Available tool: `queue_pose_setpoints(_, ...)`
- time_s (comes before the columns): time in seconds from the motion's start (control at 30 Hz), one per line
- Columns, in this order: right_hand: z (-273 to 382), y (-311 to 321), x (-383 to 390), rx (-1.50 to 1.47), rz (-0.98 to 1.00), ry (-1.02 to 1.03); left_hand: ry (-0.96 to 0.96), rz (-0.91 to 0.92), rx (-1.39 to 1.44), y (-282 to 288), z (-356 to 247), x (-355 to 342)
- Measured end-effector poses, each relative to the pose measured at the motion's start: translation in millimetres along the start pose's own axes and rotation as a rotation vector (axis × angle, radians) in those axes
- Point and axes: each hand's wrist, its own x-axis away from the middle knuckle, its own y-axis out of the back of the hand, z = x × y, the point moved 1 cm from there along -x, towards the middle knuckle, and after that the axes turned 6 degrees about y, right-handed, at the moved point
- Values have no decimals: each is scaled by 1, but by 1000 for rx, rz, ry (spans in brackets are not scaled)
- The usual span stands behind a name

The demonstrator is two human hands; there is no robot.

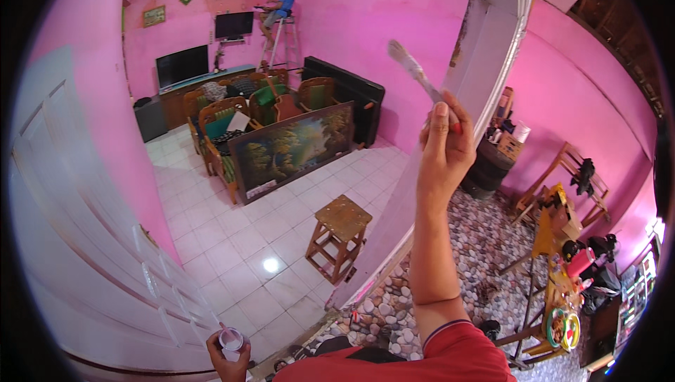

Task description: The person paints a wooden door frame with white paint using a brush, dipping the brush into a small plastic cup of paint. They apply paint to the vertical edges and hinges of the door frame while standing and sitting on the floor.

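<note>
My right hand point(448, 139) is raised high and closed around the handle of a paintbrush point(415, 72). Its whitish bristles point up and to the left, near the light-coloured door frame point(486, 58). Low at the left, my left hand point(226, 366) grips a small cup point(230, 340) with pale paint in it. Part of that hand is cut off by the lower edge. Beside the cup stands a pale door point(77, 171), which bends along the left rim.
A paint-stained wooden stool point(341, 219) stands on white tiles past the doorway. Behind it, a framed landscape painting point(292, 146) leans against several chairs. Another person point(283, 3) sits on a ladder at the far wall. A cluttered table point(559, 290) stands at the right.
</note>
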Motion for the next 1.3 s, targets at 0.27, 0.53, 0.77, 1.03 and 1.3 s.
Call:
queue_pose_setpoints(0.27,43,30,-72,827,207,661,6,236,136,-22,22,-36)
queue_pose_setpoints(0.53,34,29,-98,689,33,499,-86,264,135,-43,25,-45)
queue_pose_setpoints(0.77,8,16,-98,576,-145,345,-50,287,149,-42,30,-43)
queue_pose_setpoints(1.03,-1,-8,-106,214,-308,149,-92,216,57,-23,23,-45)
queue_pose_setpoints(1.3,-16,-43,-108,-419,-365,-13,-67,204,59,-22,24,-52)
